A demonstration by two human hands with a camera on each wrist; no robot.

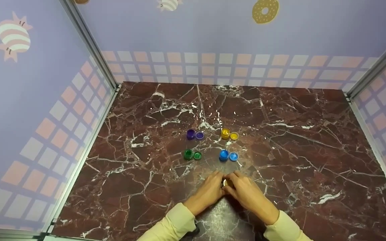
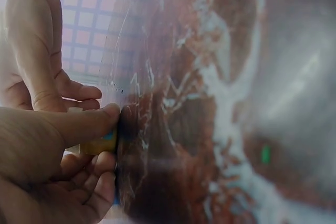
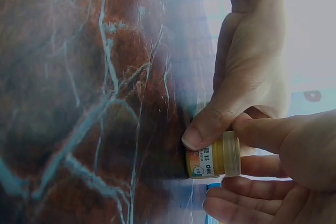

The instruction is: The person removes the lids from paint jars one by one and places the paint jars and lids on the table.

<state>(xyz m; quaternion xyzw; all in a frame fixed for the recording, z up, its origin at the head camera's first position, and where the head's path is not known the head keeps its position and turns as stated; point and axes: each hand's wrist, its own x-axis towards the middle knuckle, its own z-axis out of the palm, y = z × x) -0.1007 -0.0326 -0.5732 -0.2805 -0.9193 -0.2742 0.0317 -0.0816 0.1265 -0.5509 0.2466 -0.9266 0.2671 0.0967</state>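
Observation:
A small paint jar [image 3: 203, 162] of ochre-yellow paint, with a printed label and a pale translucent lid [image 3: 231, 153], stands upright on the tabletop between my hands. My left hand [image 1: 209, 188] grips the jar's body low down, its thumb pressed over the label. From the other side my right hand [image 1: 247, 191] pinches the lid between thumb and fingers. The lid sits on the jar; how tightly cannot be told. In the head view, the fingers hide most of this jar.
Beyond my hands stand open jars of purple [image 1: 190, 134], yellow [image 1: 225, 133], green [image 1: 188, 154] and blue paint [image 1: 223, 155], each with its lid lying to its right. The dark red marbled table [image 1: 139, 194] has patterned panels [image 1: 193, 33] along its back and sides.

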